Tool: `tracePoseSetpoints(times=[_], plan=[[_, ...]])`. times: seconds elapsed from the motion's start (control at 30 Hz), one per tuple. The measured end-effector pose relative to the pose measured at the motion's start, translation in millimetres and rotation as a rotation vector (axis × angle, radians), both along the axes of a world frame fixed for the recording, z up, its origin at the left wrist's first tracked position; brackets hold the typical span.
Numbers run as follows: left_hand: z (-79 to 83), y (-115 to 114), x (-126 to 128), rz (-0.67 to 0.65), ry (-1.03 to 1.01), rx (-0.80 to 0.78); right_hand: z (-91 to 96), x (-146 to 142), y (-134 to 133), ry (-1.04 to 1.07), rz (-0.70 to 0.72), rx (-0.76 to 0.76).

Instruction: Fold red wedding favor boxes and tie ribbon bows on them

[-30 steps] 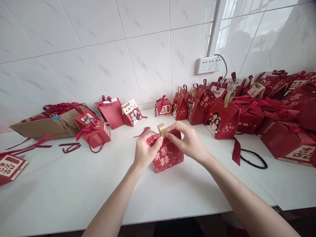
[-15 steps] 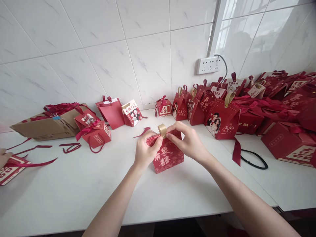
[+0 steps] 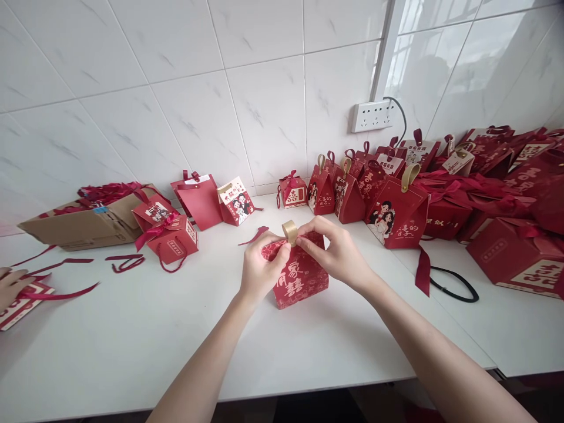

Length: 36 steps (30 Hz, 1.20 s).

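Observation:
A red paper gift box (image 3: 304, 279) with white characters and a floral print stands on the white table in front of me. A gold ribbon loop (image 3: 289, 231) rises from its top edge. My left hand (image 3: 265, 264) pinches the top edge on the left, its thumb against the front just below the loop. From the other side, my right hand (image 3: 328, 249) pinches the same edge, thumb and index finger at the foot of the loop. The fingers behind the box are hidden.
Many finished-looking red gift boxes (image 3: 399, 214) crowd the right side. At the left are a cardboard box (image 3: 88, 226) of ribbons and a small red box (image 3: 176, 239). Another person's hand (image 3: 9, 288) rests on a red box at the left edge. A black cord loop (image 3: 458, 296) lies at right.
My hands and the gift box stay almost in place. At the left edge, the other person's hand has moved further into view over its red box.

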<state>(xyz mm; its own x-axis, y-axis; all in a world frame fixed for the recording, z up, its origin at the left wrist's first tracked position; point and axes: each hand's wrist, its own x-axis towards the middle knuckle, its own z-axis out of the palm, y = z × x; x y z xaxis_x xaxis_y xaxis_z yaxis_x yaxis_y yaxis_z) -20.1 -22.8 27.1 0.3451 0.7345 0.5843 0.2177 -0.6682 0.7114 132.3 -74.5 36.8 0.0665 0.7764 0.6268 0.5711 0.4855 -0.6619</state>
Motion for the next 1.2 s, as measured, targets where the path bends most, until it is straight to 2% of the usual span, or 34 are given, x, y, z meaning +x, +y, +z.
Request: tracePoseSetpoints(times=[0.2,0.47,0.87,1.2], plan=[[1.2,-2.0,0.8,-0.023,-0.017,-0.049,-0.3,-0.7,-0.6,-0.007,-0.012,0.013],[3.7,-0.2,-0.5,-0.001,0.024,-0.012,-1.0,-0.2,0.5,-0.011,-0.012,0.014],[-0.9,-2.2,1.9,-0.032,-0.06,-0.121,-0.2,-1.0,0.2,-0.004,-0.008,0.01],[2.7,-3.2,1.6,-0.041,-0.064,-0.164,-1.5,-0.4,0.5,-0.003,-0.003,0.007]])
